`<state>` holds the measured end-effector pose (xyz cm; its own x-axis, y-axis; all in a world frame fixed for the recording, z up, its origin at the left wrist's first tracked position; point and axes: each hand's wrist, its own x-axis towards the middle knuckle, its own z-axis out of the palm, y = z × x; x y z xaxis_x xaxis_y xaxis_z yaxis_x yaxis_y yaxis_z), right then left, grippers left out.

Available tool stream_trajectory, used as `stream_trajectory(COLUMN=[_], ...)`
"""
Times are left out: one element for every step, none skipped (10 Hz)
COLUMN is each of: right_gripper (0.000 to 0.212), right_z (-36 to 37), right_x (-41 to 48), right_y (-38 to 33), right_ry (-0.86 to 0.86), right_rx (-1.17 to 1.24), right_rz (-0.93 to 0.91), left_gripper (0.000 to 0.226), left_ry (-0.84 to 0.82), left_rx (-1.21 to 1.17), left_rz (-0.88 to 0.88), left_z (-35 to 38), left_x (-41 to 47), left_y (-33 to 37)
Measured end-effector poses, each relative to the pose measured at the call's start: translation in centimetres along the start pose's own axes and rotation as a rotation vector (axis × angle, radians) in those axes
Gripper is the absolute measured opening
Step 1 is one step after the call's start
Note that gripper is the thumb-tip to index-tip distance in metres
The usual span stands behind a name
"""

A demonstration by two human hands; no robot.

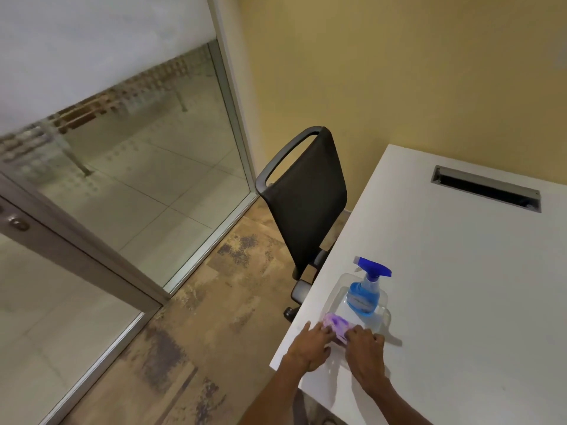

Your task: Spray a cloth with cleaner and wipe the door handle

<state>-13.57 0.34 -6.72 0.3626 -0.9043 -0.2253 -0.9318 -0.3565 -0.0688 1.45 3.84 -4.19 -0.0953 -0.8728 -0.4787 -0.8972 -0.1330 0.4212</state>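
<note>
My left hand [308, 345] and right hand [365, 348] both press on the cloth [337, 326], a small purple-and-white folded wad at the near corner of the white desk [460, 271]; my fingers lie flat on it, not gripping. The blue-filled spray bottle [366, 289] stands upright just behind.

White table [460, 286]; clear tray [339, 289] near corner; cable slot [486, 189].
</note>
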Motion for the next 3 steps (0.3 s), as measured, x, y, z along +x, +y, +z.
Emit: stream_trajectory(right_gripper=[0.035,0.039,0.04], right_z=[-0.5,-1.0,-1.3], right_x=[-0.4,-0.9,-0.4], right_y=[-0.8,-2.1,-3.2], right_ry=[-0.003,0.034,0.027], right_rx=[0.014,0.091,0.059], right_rz=[-0.004,0.004,-0.036], left_gripper=[0.047,0.046,0.043], left_ry=[0.027,0.085,0.083], left_rx=[0.059,0.103,0.066], left_rz=[0.052,0.021,-0.041], left_z=[-0.3,-0.6,-1.4], left_x=[-1.6,-3.7,-5.0], left_y=[-0.9,-3.4,-4.5])
